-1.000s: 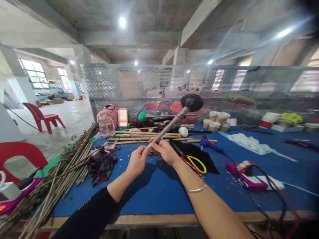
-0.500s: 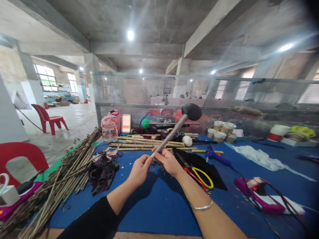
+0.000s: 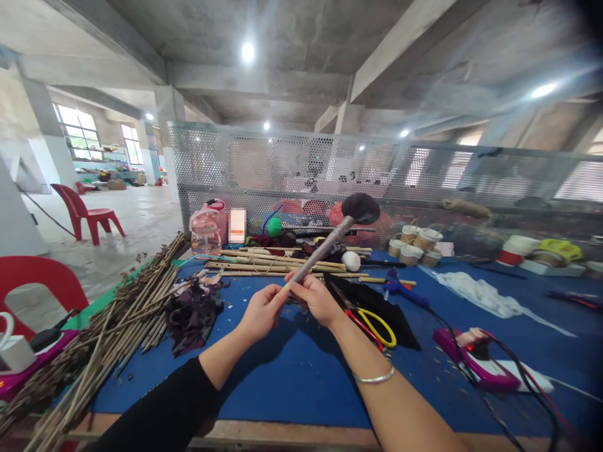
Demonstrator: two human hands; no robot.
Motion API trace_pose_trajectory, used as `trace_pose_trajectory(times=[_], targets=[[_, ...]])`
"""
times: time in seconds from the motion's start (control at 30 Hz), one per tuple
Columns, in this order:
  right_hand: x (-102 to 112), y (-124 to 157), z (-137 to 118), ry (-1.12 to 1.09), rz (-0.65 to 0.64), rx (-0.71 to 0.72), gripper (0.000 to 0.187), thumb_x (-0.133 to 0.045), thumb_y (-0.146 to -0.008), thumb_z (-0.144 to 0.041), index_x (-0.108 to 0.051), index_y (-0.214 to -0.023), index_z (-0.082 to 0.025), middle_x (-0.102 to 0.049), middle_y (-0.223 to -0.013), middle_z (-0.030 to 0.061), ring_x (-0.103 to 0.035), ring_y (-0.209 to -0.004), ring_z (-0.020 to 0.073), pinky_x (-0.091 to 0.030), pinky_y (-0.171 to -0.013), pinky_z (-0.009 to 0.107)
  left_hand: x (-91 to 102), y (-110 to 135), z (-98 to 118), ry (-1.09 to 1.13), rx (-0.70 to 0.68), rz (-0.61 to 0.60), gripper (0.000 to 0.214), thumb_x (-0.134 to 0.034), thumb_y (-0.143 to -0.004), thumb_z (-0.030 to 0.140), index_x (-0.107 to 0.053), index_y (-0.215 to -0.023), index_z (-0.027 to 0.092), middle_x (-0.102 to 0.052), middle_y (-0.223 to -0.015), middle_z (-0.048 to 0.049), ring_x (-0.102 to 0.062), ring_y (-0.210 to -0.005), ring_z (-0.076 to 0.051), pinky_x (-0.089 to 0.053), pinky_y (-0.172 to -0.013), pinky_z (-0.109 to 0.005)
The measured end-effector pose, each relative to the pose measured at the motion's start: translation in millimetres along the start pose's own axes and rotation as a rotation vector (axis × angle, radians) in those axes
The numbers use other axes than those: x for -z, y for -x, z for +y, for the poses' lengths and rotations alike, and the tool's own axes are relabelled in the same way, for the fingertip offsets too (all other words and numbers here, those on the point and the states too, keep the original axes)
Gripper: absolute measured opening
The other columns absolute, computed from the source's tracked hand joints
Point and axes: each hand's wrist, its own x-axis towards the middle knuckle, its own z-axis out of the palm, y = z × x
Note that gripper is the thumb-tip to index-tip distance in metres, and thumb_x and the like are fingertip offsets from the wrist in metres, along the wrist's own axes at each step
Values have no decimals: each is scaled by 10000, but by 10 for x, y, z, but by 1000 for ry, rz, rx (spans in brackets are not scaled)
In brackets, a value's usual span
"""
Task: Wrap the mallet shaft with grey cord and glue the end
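Both hands hold a thin stick wrapped in grey material, tipped with a dark round fuzzy head that points up and to the right. My left hand pinches the bare lower end of the stick. Just above it, my right hand closes its fingers around the wrapped part. The stick is raised above the blue table.
Yellow-handled scissors lie on black cloth right of my hands. A blue glue gun, a purple tool with cables, dark fabric scraps, bamboo sticks, a bundle of twigs, small cups and a pink bottle surround them.
The view shifted slightly; the hands and stick stay in nearly the same pose, with the fingers working at the wrapped part.
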Motion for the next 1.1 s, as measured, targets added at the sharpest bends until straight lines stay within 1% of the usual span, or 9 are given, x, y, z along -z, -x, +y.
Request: trace_pose_trajectory(times=[0.07, 0.13, 0.23, 0.33, 0.5, 0.67, 0.87, 0.97, 1.1], targets=[[7, 4, 6, -4, -8, -4, 424, -664, -682, -500, -515, -900, -168, -388, -499, -94, -273, -419, 61, -180, -407, 221, -1, 4, -7, 24, 42, -72, 453, -463, -772, 622, -473, -704, 174, -361, -451, 86, -306, -353, -61, -271, -374, -199], [9, -15, 41, -9, -4, 4, 411, -666, -675, -508, -510, -850, -171, -429, -537, -75, -320, -449, 65, -215, -425, 219, -2, 13, -17, -46, 25, -62, 462, -423, -800, 607, -515, -724, 161, -401, -471, 68, -333, -376, -67, -285, -398, -204], [2, -53, 93, 17, 33, 17, 414, -677, -653, -523, -505, -791, -173, -453, -586, -58, -368, -504, 76, -262, -462, 222, 0, 27, -27, -248, -116, 74, 358, -529, -782, 497, -593, -833, 148, -519, -594, 28, -433, -509, -91, -340, -499, -213], [-10, -57, 77, 44, 50, 19, 419, -671, -662, -530, -509, -814, -174, -423, -571, -70, -330, -485, 70, -246, -456, 224, 12, 30, -14, -348, -203, 176, 279, -588, -754, 424, -598, -821, 153, -556, -648, 16, -464, -587, -106, -350, -547, -214], [-17, -13, -28, 9, -16, 19, 403, -671, -687, -490, -514, -885, -176, -395, -533, -89, -288, -442, 62, -218, -445, 227, 26, 27, 35, -123, -44, 62, 392, -481, -800, 541, -554, -784, 156, -431, -491, 65, -348, -400, -66, -268, -403, -190], [-10, -31, 19, 16, -50, 9, 363, -649, -707, -489, -496, -819, -179, -460, -565, -62, -384, -486, 85, -280, -488, 234, -5, 35, 5, -39, 99, -101, 511, -333, -823, 624, -512, -731, 155, -431, -457, 49, -347, -356, -75, -259, -372, -205], [-19, -105, 136, 171, 93, 34, 359, -662, -680, -495, -530, -764, -172, -515, -670, -24, -465, -642, 125, -367, -609, 259, 26, 24, -27, -416, -111, 202, 270, -610, -735, 407, -572, -815, 152, -559, -667, 14, -458, -572, -100, -339, -535, -215], [-12, -111, 116, 84, 64, 4, 367, -668, -683, -481, -529, -836, -177, -496, -657, -42, -432, -585, 101, -344, -559, 237, 52, 16, 12, -364, -66, 177, 292, -550, -781, 445, -572, -768, 154, -547, -612, 18, -462, -532, -101, -336, -507, -214], [16, -93, 79, -42, -26, -95, 401, -663, -693, -488, -512, -907, -185, -444, -583, -75, -285, -439, 60, -204, -433, 218, 52, 12, 28, -159, 83, 62, 418, -402, -834, 546, -550, -779, 159, -510, -519, 36, -402, -383, -85, -287, -405, -208]])
